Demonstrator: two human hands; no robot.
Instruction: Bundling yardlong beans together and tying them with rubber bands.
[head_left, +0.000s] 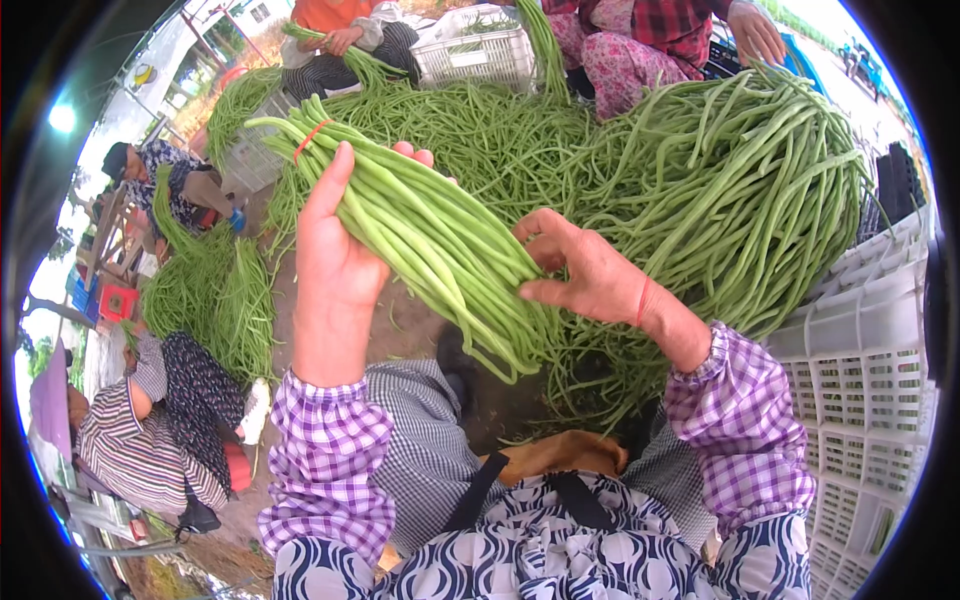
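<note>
A bundle of long green beans (442, 240) lies slantwise before me, with a red rubber band (312, 141) around its upper left end. My left hand (337, 240) grips it from below near that band, the thumb on one side and fingertips showing on the other. At the bundle's lower right side is my right hand (574, 262), its fingers curled and the thumb and fingertips at the beans; whether it grips them I cannot tell. Another red band (643, 300) circles my right wrist. Loose long beans (510, 142) cover the ground beyond both hands.
A tall heap of long beans (757, 187) rises at the right, beside white plastic crates (862, 330). Another white crate (480, 56) stands at the far side between two seated people. Two more people sit at the left around a further bean pile (214, 300).
</note>
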